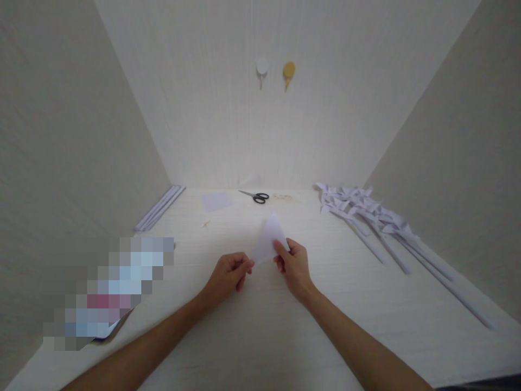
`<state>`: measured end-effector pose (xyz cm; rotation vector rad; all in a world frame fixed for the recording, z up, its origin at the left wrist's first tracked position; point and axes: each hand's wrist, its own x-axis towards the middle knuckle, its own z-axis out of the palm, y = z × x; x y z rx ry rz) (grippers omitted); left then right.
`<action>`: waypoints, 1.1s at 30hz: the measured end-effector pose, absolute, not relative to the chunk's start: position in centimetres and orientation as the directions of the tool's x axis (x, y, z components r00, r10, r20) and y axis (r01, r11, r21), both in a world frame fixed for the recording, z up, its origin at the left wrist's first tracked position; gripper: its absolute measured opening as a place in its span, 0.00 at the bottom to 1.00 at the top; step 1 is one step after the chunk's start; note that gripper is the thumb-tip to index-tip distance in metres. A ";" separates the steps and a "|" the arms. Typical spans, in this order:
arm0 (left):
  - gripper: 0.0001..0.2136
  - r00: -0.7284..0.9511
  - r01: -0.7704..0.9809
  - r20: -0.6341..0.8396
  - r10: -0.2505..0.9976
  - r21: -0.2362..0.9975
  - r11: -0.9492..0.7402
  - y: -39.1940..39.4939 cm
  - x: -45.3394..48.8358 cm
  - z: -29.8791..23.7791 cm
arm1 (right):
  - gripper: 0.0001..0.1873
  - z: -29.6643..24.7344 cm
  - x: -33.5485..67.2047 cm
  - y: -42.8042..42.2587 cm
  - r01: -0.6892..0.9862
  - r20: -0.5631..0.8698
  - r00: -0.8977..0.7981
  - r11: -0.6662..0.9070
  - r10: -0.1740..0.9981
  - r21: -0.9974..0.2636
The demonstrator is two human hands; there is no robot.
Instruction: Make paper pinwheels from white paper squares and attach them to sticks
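Note:
A folded sheet of white paper (267, 240), roughly triangular with its tip pointing away from me, is held above the white table between both hands. My left hand (231, 274) pinches the paper's lower left corner between thumb and finger. On the other side, my right hand (293, 263) grips the right edge, its thumb lying on top and its fingers tucked underneath. Beyond the paper lie black-handled scissors (257, 196), blades pointing left. Another white sheet (217, 201) lies flat to their left.
Several paper pinwheels on sticks (366, 212) are piled at the right. Rolled paper sticks (160, 209) lie at the back left, with a blurred-out flat object (118, 293) nearer. Small tan pieces (282, 197) sit beside the scissors. White (262, 67) and yellow hooks (288, 69) are on the wall.

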<state>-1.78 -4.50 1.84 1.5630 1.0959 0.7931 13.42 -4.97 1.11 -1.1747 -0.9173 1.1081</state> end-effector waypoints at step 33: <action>0.08 0.206 -0.150 -0.104 0.973 0.979 0.136 -3.5 -1.9 1.5 | 0.17 1.6 13.7 -6.0 0.399 0.666 -0.027 0.619 0.746 -0.677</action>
